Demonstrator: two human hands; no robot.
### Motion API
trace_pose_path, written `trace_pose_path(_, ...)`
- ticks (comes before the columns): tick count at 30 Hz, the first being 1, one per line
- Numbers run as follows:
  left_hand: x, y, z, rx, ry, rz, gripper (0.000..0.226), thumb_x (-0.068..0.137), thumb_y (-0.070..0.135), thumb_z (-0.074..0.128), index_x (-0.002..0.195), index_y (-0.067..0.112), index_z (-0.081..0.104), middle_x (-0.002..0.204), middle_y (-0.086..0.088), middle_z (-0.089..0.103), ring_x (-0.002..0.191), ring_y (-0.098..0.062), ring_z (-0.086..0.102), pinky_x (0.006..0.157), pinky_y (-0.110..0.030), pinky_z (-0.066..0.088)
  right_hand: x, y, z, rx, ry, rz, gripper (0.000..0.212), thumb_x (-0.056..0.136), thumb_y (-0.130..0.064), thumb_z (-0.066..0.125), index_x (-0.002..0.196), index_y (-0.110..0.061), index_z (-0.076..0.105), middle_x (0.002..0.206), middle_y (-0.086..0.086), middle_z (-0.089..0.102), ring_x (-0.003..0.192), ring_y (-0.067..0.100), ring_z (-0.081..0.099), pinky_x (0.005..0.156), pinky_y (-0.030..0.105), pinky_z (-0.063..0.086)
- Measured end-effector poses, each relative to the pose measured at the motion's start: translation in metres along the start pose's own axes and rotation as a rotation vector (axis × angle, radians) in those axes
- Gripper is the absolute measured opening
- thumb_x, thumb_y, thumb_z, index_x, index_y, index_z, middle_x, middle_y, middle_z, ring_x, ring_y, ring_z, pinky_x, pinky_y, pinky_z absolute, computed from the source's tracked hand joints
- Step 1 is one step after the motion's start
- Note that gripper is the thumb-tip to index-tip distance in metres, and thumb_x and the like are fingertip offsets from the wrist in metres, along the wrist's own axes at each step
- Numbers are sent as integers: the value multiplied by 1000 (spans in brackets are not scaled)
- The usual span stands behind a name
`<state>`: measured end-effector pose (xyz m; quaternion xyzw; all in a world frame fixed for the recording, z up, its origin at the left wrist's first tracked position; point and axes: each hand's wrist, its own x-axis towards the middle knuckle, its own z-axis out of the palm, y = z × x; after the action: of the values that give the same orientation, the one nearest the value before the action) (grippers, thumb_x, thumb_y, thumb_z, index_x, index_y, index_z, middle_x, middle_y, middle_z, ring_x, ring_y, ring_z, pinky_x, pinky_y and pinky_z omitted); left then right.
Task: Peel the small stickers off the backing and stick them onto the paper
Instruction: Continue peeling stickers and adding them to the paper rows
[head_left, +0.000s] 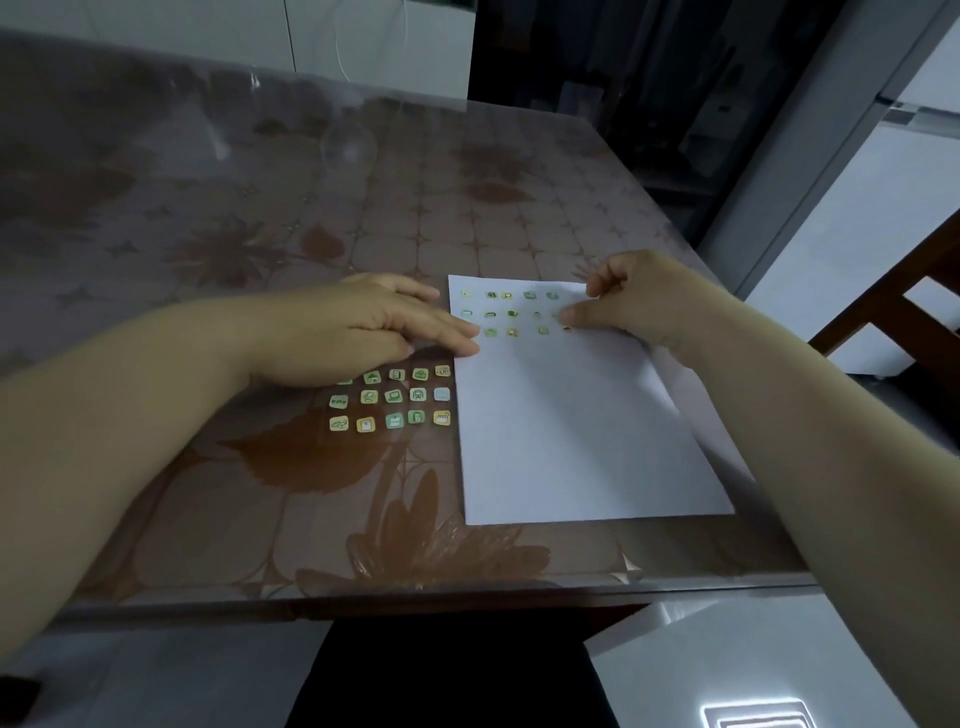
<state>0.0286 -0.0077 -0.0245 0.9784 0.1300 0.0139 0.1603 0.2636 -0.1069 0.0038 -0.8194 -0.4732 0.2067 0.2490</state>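
My left hand (374, 327) lies flat, fingers straight, tips on the white paper sheet's (571, 441) left edge. My right hand (639, 301) is curled, its thumb pressing a small dark sticker (567, 328) onto the far rows. The clear backing of green square stickers (395, 400) lies just left.

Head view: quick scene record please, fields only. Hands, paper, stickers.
paper: white sheet, flat on table
stickers on paper: three rows near the far edge
stickers on backing: three rows showing, left of the paper, partly under the left hand
left hand: flat, fingertips on the paper's left edge
right hand: fingers curled, thumb at the rows' right end; held sticker not discernible
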Motion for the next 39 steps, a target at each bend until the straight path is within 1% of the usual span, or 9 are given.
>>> trace_pose_path(4, -3, 9, -3, -79, 13, -97, 43, 82, 46, 27, 115, 74, 31, 146, 31, 19, 139, 1, 1, 115, -39, -4, -17, -16, -1, -31, -24, -131, 22, 79, -38, 68, 82, -18, 60, 78, -3, 57, 66, 11, 47, 56, 22, 36)
trace_pose_path(6, -4, 7, -6, -125, 64, -120, 44, 94, 33, 34, 111, 73, 29, 140, 28, 16, 127, 10, -2, 108, -23, -8, -29, -30, 2, -91, -117, -255, 19, 77, -38, 70, 85, -22, 64, 77, -3, 58, 63, 7, 47, 53, 16, 37)
trace_pose_path(9, -8, 2, -16, -149, 177, -156, 48, 95, 19, 41, 112, 63, 34, 136, 21, 29, 120, 10, 13, 101, -14, 8, -42, -46, 12, -258, -283, -423, 19, 74, -41, 71, 88, -32, 62, 82, -13, 54, 64, 0, 48, 55, 8, 37)
trace_pose_path(13, -17, -7, -22, -140, 221, -123, 32, 87, 20, 56, 107, 45, 57, 103, 39, 47, 99, 26, 40, 84, 8, 20, -43, -49, 31, -320, -263, -512, 20, 75, -40, 71, 91, -32, 63, 85, -13, 52, 67, -1, 47, 57, 10, 36)
trace_pose_path(18, -17, -6, -24, -195, 197, -149, 17, 75, 32, 69, 88, 43, 64, 86, 50, 51, 89, 26, 48, 74, 7, 27, -39, -46, 46, -105, -129, -479, 5, 73, -30, 76, 76, -28, 73, 65, -14, 57, 56, -8, 51, 51, 6, 36)
trace_pose_path(21, -16, -5, -22, -212, 184, -149, 16, 70, 40, 70, 86, 41, 67, 89, 36, 61, 91, 13, 55, 78, -1, 35, -41, -46, 49, -46, -125, -466, 4, 71, -26, 78, 74, -24, 76, 59, -15, 58, 53, -11, 51, 50, 5, 35)
trace_pose_path(24, -15, -4, -21, -237, 155, -166, 28, 62, 52, 65, 88, 42, 67, 94, 15, 68, 94, -2, 60, 89, -24, 45, -46, -49, 48, -3, -159, -467, 3, 71, -23, 77, 74, -21, 76, 50, -17, 57, 48, -11, 51, 47, 4, 34)
trace_pose_path(27, -14, -2, -22, -253, 155, -151, 28, 63, 51, 66, 89, 41, 68, 95, 14, 68, 96, -2, 59, 91, -31, 45, -47, -51, 48, 2, -179, -449, 3, 72, -21, 77, 73, -20, 75, 40, -23, 52, 44, -11, 49, 43, 3, 33)
trace_pose_path(39, -13, -4, -20, -247, 158, -140, 26, 67, 47, 73, 91, 38, 68, 94, 16, 67, 95, -1, 59, 91, -37, 46, -47, -53, 50, 2, -182, -358, 7, 72, -23, 77, 69, -21, 71, 60, -8, 58, 44, -6, 47, 43, 4, 34)
